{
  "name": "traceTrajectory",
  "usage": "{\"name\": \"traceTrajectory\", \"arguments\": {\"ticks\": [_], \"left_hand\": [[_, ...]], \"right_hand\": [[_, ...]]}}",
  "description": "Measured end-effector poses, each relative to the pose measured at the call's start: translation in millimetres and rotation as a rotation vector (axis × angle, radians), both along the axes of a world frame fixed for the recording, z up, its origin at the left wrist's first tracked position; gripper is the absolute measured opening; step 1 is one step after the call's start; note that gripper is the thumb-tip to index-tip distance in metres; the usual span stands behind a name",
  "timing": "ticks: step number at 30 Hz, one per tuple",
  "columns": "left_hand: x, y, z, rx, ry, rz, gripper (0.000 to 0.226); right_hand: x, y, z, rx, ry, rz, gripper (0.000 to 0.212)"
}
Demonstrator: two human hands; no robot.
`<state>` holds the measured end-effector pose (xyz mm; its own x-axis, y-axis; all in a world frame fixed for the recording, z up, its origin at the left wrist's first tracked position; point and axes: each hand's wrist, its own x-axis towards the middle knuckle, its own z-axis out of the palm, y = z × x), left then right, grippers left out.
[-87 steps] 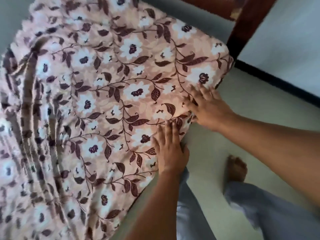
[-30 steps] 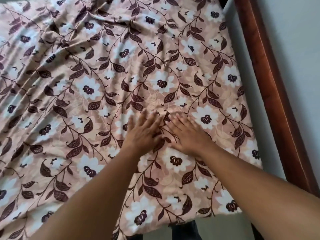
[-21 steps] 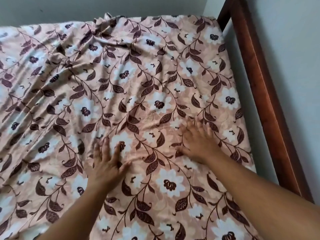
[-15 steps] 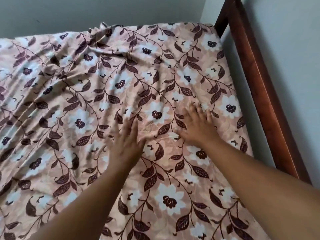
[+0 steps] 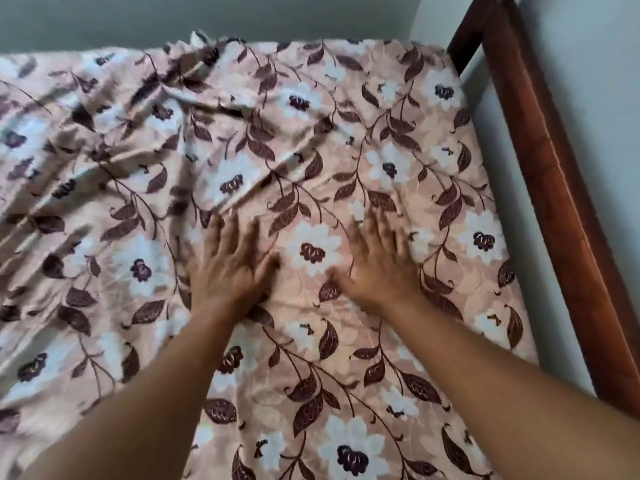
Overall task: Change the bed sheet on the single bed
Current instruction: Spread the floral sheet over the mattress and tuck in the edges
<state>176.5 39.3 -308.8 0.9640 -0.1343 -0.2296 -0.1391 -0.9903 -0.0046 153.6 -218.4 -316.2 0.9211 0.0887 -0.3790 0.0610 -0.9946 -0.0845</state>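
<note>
Bed sheet [image 5: 398,341] is on the bed, spread over the mattress top. Pink-beige fabric, white flowers, dark maroon leaves and vines.

Left hand [image 5: 230,265]: palm down, flat on the sheet, fingers straight and slightly spread, pointing away from the person. Grip released, nothing grasped. Fingertips sit at the foot of a diagonal fold that runs up and to the right across the sheet.

Right hand [image 5: 379,258]: same posture, palm down, fingers extended, flat on the sheet. Grip released, holds nothing. Motion blur on the fingers of both hands.

The hands are side by side and apart, with one white flower of the print between them. Both forearms come in from the bottom edge, bare.

Sheet condition: right part, around and beyond the right hand, lies fairly smooth. Left part is heavily creased, with long ridges running diagonally towards the left edge. Bunched wrinkles at the far edge near the wall [image 5: 207,19], where a small tuft of fabric sticks up.

Right edge of the sheet wraps down over the mattress side. Far right corner looks covered and rounded.

Wooden bed frame [image 5: 554,202], dark reddish brown, runs along the right side, just beside the mattress edge, with a pale strip between them. A light wall lies behind the frame on the right, a grey-green wall at the far end.
</note>
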Motion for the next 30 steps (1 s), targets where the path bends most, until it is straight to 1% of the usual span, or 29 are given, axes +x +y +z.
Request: {"name": "traceTrajectory", "arguments": {"ticks": [3, 6, 8, 9, 11, 13, 14, 15, 18, 19, 20, 23, 24, 25, 27, 30], "left_hand": [[-19.5, 23.3, 4.5, -0.012, 0.037, 0.156, 0.075], [-23.9, 31.0, 7.8, -0.059, 0.106, 0.243, 0.073], [-13.3, 33.0, 12.6, -0.168, 0.037, 0.353, 0.063], [-1.9, 35.6, 13.2, -0.189, -0.024, 0.435, 0.058], [29.7, 47.9, 11.8, -0.175, -0.103, 0.673, 0.059], [62.2, 65.3, 11.9, -0.176, -0.101, 0.919, 0.066], [75.3, 74.1, 10.1, -0.191, -0.084, 0.995, 0.066], [84.9, 82.1, 6.5, -0.202, -0.072, 1.028, 0.061], [96.4, 95.1, 6.6, -0.238, -0.083, 0.992, 0.032], [95.1, 102.6, 5.3, -0.258, -0.116, 1.007, 0.023], [92.1, 113.0, 6.3, -0.281, -0.152, 1.051, 0.019], [76.5, 158.5, 4.1, -0.340, -0.212, 1.263, 0.028], [72.4, 171.8, 4.4, -0.341, -0.211, 1.289, 0.029], [71.7, 183.7, 5.0, -0.330, -0.192, 1.263, 0.029], [74.5, 197.5, 6.4, -0.313, -0.152, 1.141, 0.034], [78.3, 192.8, 12.4, -0.288, -0.201, 0.959, 0.046]], "right_hand": [[-6.8, 14.0, 8.0, -0.001, 0.084, 0.071, 0.099], [-4.9, 11.4, 14.6, -0.003, 0.146, 0.095, 0.102], [-1.4, 6.9, 15.8, 0.006, 0.157, 0.117, 0.104], [0.4, 5.0, 15.3, 0.004, 0.154, 0.123, 0.104], [1.5, 4.4, 13.7, -0.006, 0.151, 0.127, 0.105], [-0.6, 7.0, 11.9, -0.019, 0.142, 0.127, 0.104], [-1.7, 9.4, 12.1, -0.019, 0.130, 0.124, 0.103], [-3.6, 11.8, 12.1, -0.018, 0.125, 0.116, 0.102], [-3.9, 14.7, 14.6, -0.029, 0.139, 0.101, 0.101], [-3.4, 15.2, 16.4, -0.029, 0.142, 0.095, 0.101], [-2.8, 18.3, 18.6, -0.026, 0.146, 0.097, 0.100], [2.0, 35.7, 20.6, 0.000, 0.156, 0.185, 0.097], [4.5, 44.0, 20.4, 0.010, 0.152, 0.215, 0.098], [7.8, 53.3, 20.9, 0.012, 0.143, 0.236, 0.101], [16.1, 66.6, 23.3, 0.003, 0.143, 0.241, 0.106], [26.4, 70.7, 26.3, 0.012, 0.154, 0.132, 0.104]]}}
